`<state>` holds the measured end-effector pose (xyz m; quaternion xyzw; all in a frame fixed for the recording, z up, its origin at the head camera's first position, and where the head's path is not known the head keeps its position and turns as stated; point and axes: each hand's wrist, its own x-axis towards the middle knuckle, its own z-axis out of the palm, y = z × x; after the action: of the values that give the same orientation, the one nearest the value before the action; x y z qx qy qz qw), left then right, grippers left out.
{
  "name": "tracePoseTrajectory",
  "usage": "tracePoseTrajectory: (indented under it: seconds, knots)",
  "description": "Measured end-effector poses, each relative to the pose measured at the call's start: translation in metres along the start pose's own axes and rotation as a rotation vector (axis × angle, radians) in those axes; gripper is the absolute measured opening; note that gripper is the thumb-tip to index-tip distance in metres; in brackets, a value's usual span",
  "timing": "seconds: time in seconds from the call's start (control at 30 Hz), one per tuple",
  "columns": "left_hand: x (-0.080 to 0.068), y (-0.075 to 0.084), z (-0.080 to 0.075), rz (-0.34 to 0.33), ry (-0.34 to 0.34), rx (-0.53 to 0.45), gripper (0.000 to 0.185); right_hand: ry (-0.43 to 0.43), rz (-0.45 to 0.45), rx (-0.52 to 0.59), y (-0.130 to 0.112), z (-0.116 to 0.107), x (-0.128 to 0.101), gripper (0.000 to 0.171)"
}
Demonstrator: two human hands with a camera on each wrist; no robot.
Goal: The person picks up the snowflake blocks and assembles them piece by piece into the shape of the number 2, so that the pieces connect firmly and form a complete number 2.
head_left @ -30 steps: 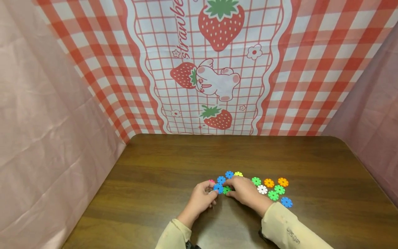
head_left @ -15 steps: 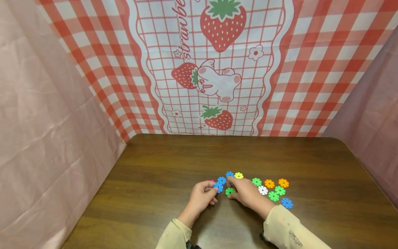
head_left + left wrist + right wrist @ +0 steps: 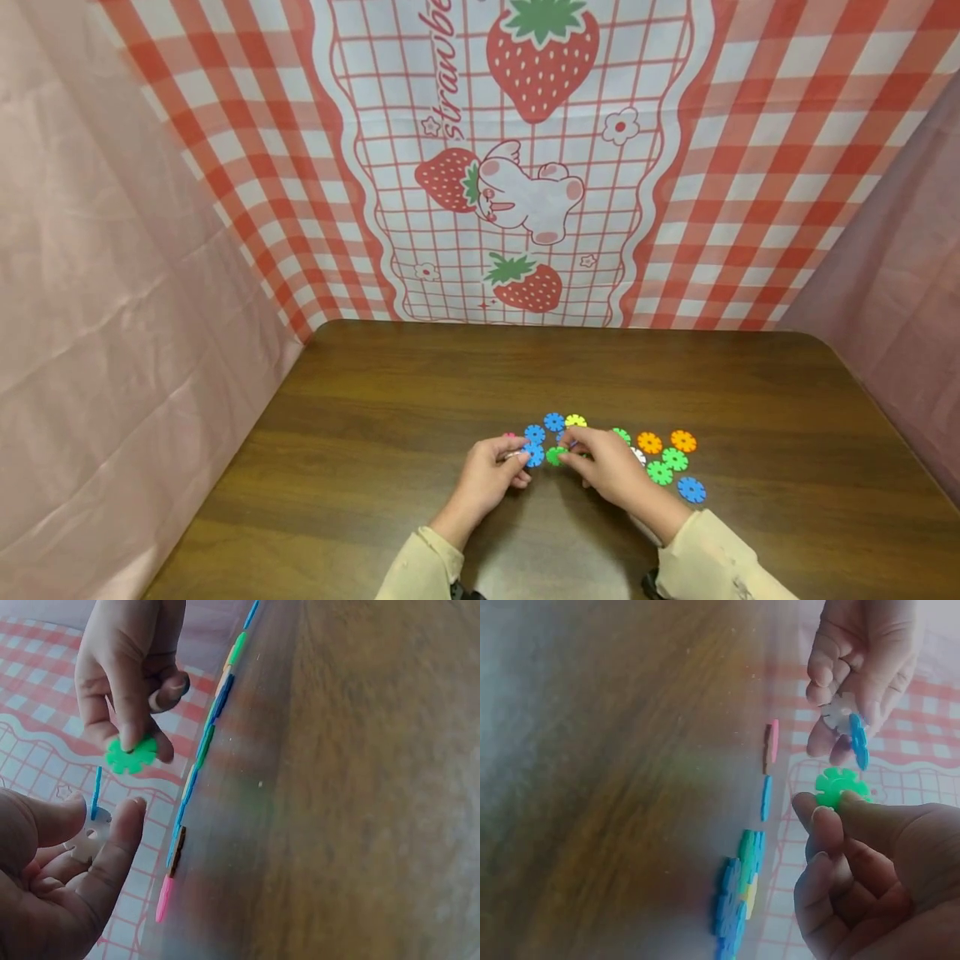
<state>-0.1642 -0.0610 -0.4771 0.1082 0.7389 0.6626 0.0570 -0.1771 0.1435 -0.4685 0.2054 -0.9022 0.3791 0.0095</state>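
Both hands work just above the table near its front edge. The left hand [image 3: 489, 473] pinches a white disc with a blue disc [image 3: 96, 793] slotted upright into it; the white one is mostly hidden by fingers. The right hand [image 3: 609, 467] pinches a green disc [image 3: 131, 755] by its rim, face toward the left wrist camera, just beside the blue one. Loose discs [image 3: 667, 458] lie flat toward the right edge.
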Motion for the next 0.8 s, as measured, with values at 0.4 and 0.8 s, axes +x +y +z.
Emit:
tracePoseTrajectory:
  seconds: [0.4,0.8]
  knots:
    - [-0.0031,0.0030,0.0002,0.004,-0.038,0.043,0.026,0.030,0.018,0.104,-0.0062,-0.0087,-0.0065,0.007]
    - [-0.0027,0.0050,-0.0003,-0.007,-0.075,0.138,0.022,-0.026,0.005,0.150,-0.0055,-0.0083,-0.0076,0.004]
